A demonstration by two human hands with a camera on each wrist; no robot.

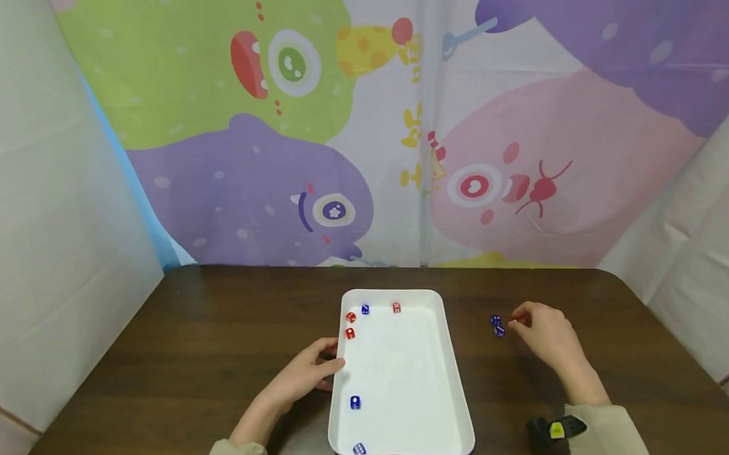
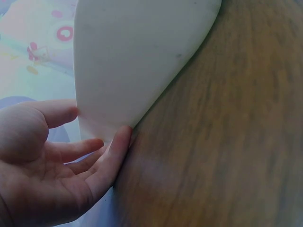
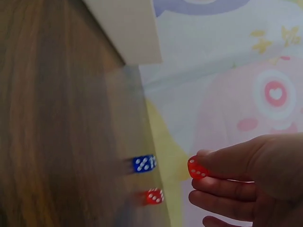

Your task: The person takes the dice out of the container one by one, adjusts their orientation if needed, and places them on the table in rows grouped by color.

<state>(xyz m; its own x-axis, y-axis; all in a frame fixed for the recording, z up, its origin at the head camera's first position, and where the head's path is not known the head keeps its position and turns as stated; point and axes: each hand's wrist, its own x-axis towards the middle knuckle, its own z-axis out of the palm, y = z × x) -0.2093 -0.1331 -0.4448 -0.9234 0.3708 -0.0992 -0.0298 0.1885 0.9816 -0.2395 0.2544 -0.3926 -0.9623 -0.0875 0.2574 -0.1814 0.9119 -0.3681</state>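
My left hand point(image 1: 308, 376) holds the white tray point(image 1: 393, 449) at its left wall. In the left wrist view the thumb meets the tray's rim and the other fingers lie along the outer wall. To the right of the tray, my right hand point(image 1: 544, 331) pinches a red die point(image 3: 197, 168) between thumb and finger. Near its fingertips two blue dice point(image 1: 497, 326) sit close together on the table. The right wrist view shows a blue die point(image 3: 144, 163) and another red die point(image 3: 154, 196) on the table beside the hand.
Inside the tray, several dice lie near the left and far walls, among them a red die point(image 1: 396, 307) and a blue die point(image 1: 355, 402). The brown table point(image 1: 229, 316) ends at a cartoon-printed curtain point(image 1: 389, 208). A dark wrist strap point(image 1: 553, 429) is on the right sleeve.
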